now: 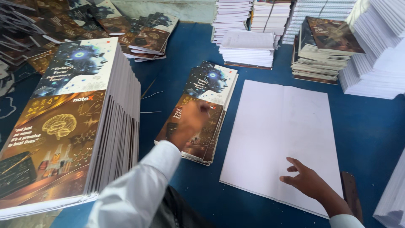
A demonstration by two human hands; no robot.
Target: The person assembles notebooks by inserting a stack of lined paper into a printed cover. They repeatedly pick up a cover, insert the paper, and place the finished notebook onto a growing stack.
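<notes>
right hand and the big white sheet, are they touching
Touching. The head view shows the right hand lying flat on the white sheet, fingers spread on the paper near its lower edge, with no gap visible beneath them.

**Two Sleeved Arms**

Both arms wear long, pale white shirt sleeves with buttoned-style cuffs. The left hand [190,122] is blurred, bare, ringless as far as shows. The right hand [306,180] is bare too.
</notes>
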